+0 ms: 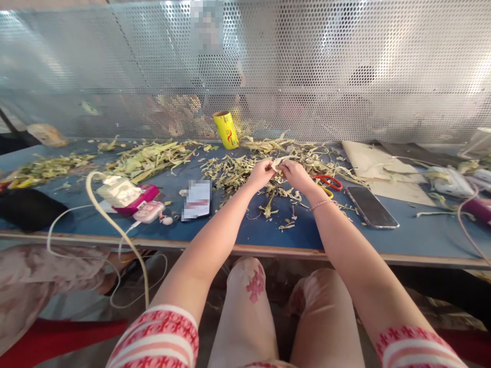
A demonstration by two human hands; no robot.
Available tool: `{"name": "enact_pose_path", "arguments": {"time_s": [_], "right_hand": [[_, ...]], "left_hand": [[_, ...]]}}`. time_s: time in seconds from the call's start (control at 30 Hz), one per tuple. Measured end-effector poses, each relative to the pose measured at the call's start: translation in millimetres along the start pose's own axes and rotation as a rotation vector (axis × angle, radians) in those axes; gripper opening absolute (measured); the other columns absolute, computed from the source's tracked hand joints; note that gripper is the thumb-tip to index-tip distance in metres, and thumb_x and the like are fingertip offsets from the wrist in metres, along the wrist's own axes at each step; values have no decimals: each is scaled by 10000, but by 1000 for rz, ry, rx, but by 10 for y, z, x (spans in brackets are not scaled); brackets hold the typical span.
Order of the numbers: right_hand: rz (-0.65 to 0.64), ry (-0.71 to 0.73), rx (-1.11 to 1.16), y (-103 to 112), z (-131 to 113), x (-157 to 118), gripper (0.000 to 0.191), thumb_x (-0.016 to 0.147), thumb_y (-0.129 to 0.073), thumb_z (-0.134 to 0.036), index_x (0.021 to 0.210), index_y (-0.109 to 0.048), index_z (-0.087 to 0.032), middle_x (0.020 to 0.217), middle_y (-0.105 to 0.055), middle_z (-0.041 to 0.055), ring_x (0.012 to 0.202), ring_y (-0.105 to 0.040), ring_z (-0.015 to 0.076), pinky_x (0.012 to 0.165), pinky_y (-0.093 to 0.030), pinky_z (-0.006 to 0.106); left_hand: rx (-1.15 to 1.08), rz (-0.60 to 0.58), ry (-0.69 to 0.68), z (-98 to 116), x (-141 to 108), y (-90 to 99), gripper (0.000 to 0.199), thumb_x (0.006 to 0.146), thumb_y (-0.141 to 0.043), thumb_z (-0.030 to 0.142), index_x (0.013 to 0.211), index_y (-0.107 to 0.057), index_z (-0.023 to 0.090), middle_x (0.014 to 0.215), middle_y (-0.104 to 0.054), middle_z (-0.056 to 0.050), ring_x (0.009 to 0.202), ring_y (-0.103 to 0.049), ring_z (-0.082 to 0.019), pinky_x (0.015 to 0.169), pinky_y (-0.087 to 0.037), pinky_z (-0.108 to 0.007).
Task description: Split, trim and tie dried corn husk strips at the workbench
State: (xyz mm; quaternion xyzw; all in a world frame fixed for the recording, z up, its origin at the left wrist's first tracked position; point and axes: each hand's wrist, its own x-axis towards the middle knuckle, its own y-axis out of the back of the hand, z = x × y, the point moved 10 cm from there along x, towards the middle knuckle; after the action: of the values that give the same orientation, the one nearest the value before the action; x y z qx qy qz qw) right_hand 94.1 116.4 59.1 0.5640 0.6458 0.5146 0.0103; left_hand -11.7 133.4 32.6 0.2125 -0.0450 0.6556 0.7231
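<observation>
Above the heap of dried plant strips, both hands meet near the table's middle. My left hand has its fingers pinched on a pale dried strip. My right hand touches the same strip from the other side, fingers closed on it. Just right of my right hand, red scissor handles lie among the scraps, with a yellow loop below them. Loose bits of plant are scattered on the blue table under my hands.
A yellow tube stands tilted before the perforated metal panel. A black phone lies right, another phone left. Farther left are a power adapter with cables and more strips. Cardboard lies right. A person's leg shows lower left.
</observation>
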Motion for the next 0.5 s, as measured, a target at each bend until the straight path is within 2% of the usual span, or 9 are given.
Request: {"name": "enact_pose_path", "arguments": {"time_s": [0.17,0.3,0.4,0.5], "right_hand": [[3,-12,37,34,-26,-20,198,873,-421,-234,719,-538,-192,719,-594,42,728,-557,157,737,-423,265],[0,-8,19,36,-28,-9,205,847,-457,-231,672,-549,-181,699,-610,38,698,-557,142,727,-425,256],[9,-72,60,7,83,1,221,816,-486,-232,615,-561,-174,662,-621,32,652,-561,135,684,-435,253],[18,-173,241,-48,239,-4,206,799,-494,-258,665,-622,-167,662,-639,26,614,-587,135,629,-454,253]], "left_hand": [[-58,-5,-3,53,-33,-11,78,711,-663,176,709,-591,146,592,-601,23,587,-563,-109,622,-430,-228],[-132,5,52,-8,-22,-16,74,700,-655,127,707,-582,139,589,-609,18,575,-577,-106,628,-452,-233],[-135,15,58,-22,-17,-5,73,702,-648,111,707,-582,142,566,-600,27,544,-562,-95,617,-456,-228],[-92,19,-4,48,-24,12,83,695,-653,100,707,-584,146,561,-599,33,529,-547,-83,597,-441,-212]]}}
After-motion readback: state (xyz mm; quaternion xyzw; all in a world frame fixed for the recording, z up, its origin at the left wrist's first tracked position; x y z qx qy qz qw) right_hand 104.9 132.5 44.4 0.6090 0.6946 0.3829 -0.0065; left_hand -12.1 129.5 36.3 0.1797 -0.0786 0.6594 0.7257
